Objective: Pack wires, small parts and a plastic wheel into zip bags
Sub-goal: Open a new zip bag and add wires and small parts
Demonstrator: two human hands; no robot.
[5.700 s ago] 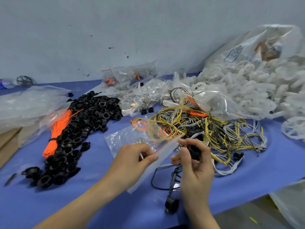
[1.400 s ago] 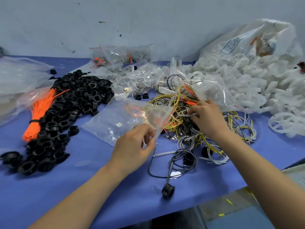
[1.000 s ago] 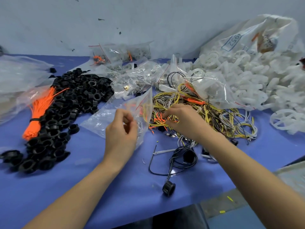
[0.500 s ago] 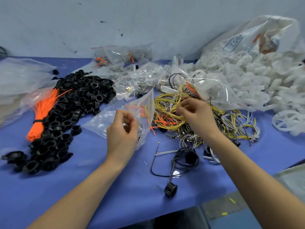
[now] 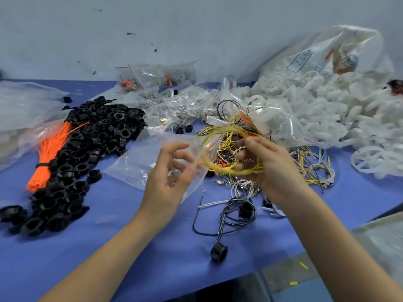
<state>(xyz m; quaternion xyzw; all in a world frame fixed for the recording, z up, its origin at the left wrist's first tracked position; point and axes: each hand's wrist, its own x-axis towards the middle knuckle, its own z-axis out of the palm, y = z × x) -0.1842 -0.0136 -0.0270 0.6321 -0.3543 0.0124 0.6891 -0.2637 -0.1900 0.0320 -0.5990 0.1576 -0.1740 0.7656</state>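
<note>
Yellow wire coil [image 5: 226, 153], gripped in the right hand [image 5: 272, 168], sits just right of the zip bag [image 5: 152, 162] mouth pinched by the left hand [image 5: 168, 179].

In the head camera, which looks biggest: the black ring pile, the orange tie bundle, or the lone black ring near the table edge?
1. Black ring pile
2. Orange tie bundle
3. Lone black ring, smallest though nearest the camera

A glossy clear plastic zip bag [image 5: 139, 164], matt blue cloth table cover [image 5: 135, 253], and dull black plastic rings [image 5: 91, 136].
</note>
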